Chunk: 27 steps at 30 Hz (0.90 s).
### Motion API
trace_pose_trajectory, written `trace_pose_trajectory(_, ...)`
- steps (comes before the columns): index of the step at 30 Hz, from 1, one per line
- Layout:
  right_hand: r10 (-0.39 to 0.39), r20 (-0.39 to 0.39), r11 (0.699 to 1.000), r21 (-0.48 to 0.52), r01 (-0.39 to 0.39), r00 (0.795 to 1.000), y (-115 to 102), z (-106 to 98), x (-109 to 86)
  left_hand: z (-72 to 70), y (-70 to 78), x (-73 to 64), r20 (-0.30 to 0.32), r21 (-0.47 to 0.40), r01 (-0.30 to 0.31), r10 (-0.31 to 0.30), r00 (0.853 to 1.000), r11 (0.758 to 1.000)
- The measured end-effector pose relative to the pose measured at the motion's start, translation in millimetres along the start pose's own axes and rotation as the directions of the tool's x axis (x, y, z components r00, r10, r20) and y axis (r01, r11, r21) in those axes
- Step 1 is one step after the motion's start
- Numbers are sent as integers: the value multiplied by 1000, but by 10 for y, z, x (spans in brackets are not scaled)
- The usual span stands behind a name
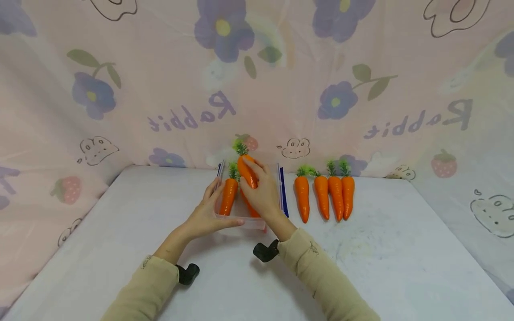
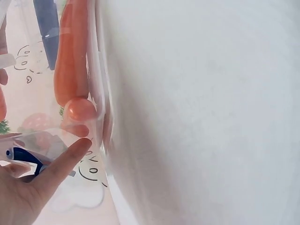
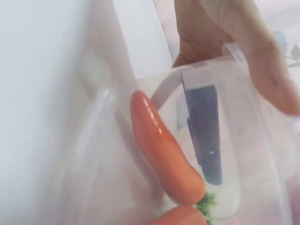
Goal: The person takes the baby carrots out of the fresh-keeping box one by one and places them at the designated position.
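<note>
A clear plastic box (image 1: 250, 224) with dark blue side latches (image 1: 284, 191) stands near the back of the table. My left hand (image 1: 204, 217) holds it by the near left corner, thumb along the front rim and fingers at the left wall. My right hand (image 1: 263, 192) grips an orange carrot (image 1: 246, 167) with a green leafy top, tilted above the box. One carrot (image 1: 229, 196) lies inside at the left. Beneath the right hand part of another carrot (image 1: 254, 212) shows; the rest is hidden. In the right wrist view a carrot (image 3: 161, 145) lies against the clear bottom.
To the right of the box several carrots lie in a row, the nearest carrot (image 1: 303, 198) a little apart from the others. The white table (image 1: 393, 249) ends at a printed cloth backdrop (image 1: 265, 98). Black wrist mounts (image 1: 266, 252) stick out from the sleeves.
</note>
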State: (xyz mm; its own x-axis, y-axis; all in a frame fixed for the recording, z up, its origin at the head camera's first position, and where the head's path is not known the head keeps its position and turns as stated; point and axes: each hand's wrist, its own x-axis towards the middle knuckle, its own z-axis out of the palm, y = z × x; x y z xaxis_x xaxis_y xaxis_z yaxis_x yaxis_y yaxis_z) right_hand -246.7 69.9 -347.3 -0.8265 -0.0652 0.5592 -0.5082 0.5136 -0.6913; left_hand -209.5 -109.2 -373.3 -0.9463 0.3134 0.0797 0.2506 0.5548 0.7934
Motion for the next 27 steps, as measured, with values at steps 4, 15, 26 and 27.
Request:
trace_pose_trajectory(4, -11, -27, 1000, -2, 11, 1000, 18, -105, -21, 15, 7, -11, 2, -6, 1, -1, 1000, 1000)
trace_pose_trajectory(15, 18, -60, 997, -79, -23, 998, 210, -406, -14, -6, 7, -9, -7, 7, -6, 6, 1000, 1000)
trace_pose_trajectory(26, 112, -101, 983, -136, -125, 989, 465, -650, -102, -7, -7, -11, -11, 12, -14, 14, 1000, 1000)
trace_pose_trajectory(27, 124, -106, 981, -140, -138, 987, 486, -674, -113, -6, -7, -9, -10, 17, -17, 18, 1000, 1000)
